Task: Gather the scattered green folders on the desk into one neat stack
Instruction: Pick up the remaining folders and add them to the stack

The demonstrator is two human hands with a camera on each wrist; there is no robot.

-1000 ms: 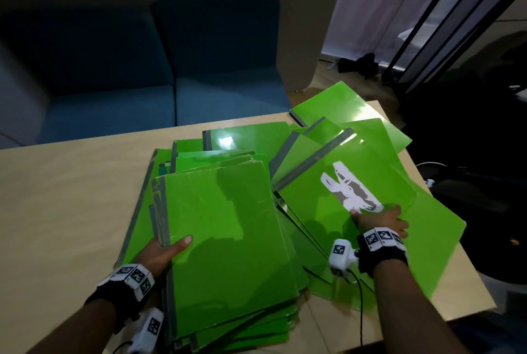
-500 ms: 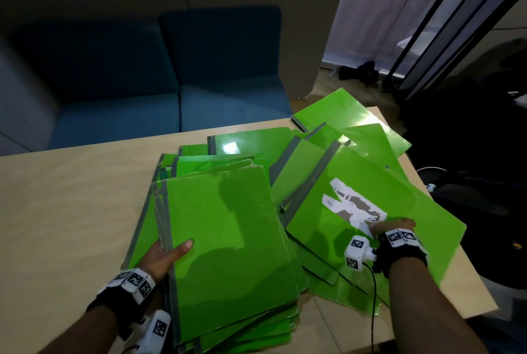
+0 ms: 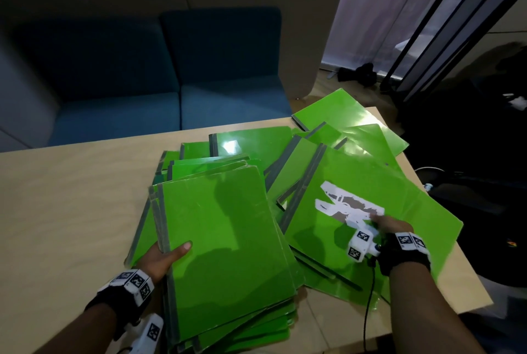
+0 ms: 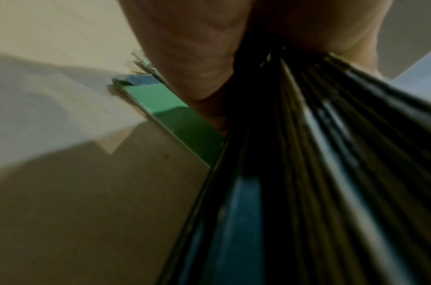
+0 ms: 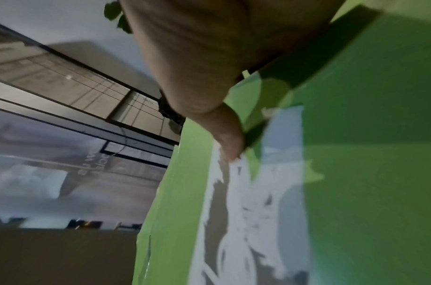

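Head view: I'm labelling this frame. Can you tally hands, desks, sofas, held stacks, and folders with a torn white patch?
Hands: 2 (left hand, right hand)
Desk: 1
Sofa: 1
Stack: 1
Patched folder: 1
Total: 6

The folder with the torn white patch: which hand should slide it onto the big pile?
Probably the right hand: it already rests on that folder. The left hand is busy gripping the pile's edge.

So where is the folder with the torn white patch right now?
In the head view the torn folder lies tilted on the right of the desk, on top of other loose folders, beside the stack; the right hand holds its near edge.
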